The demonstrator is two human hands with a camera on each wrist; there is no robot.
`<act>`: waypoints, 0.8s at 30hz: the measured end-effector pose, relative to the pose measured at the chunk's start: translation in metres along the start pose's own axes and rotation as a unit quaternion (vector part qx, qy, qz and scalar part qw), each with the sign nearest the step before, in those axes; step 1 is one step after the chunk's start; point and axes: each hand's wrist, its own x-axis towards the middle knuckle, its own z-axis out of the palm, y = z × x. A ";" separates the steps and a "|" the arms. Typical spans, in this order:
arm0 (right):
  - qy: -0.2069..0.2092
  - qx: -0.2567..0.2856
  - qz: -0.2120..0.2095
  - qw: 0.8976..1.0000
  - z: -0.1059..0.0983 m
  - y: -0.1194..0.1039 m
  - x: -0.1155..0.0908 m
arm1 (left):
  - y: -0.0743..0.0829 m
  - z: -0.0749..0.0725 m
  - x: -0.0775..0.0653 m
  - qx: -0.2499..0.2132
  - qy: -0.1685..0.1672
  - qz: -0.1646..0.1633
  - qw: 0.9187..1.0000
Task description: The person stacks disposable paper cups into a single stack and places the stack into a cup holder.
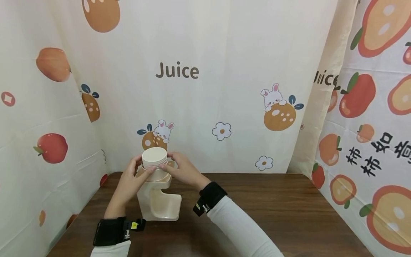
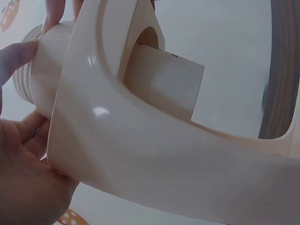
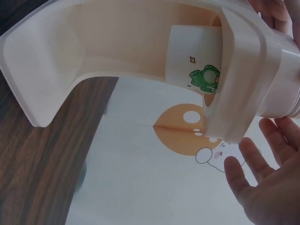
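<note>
A cream C-shaped plastic stand rises from the table. A white cylinder with a flat, ringed top sits in the opening of its upper arm. Below that arm, its lower section pokes through, printed with a green frog. My left hand holds the cylinder from the left, thumb in front, lower fingers against the stand's upper arm. From the right, my right hand holds the cylinder between thumb and index finger. The other right fingers spread loosely beside the stand in the right wrist view.
The dark wood table runs back to a pale printed curtain. More fruit-printed curtain hangs along the right, and another printed cloth along the left. Black straps circle both wrists.
</note>
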 end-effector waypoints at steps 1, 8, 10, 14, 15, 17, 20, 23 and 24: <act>0.000 0.004 0.003 1.000 0.001 0.000 -0.001 | 0.000 0.001 -0.001 0.001 0.002 0.000 1.000; 0.003 0.013 0.019 1.000 0.002 0.000 -0.002 | 0.000 0.003 -0.002 0.006 0.010 0.001 1.000; 0.004 0.015 0.019 1.000 0.002 0.000 -0.001 | 0.000 0.003 -0.001 0.007 0.012 0.003 1.000; 0.011 0.005 0.014 1.000 0.003 0.002 -0.002 | 0.001 0.004 -0.002 0.009 0.014 0.008 1.000; 0.015 0.000 0.008 1.000 0.005 0.003 -0.002 | 0.001 0.004 -0.003 0.009 0.014 0.010 1.000; 0.022 -0.007 -0.001 1.000 0.007 0.004 -0.004 | 0.001 0.004 -0.005 0.010 0.013 0.014 1.000; 0.031 -0.009 -0.009 0.999 0.010 0.006 -0.005 | 0.000 0.004 -0.006 0.014 0.015 0.020 1.000; 0.029 -0.008 -0.011 0.999 0.010 0.006 -0.005 | 0.001 0.004 -0.005 0.023 0.020 0.023 0.999; 0.027 -0.009 -0.014 0.999 0.009 0.006 -0.006 | 0.001 0.004 -0.005 0.027 0.023 0.026 0.999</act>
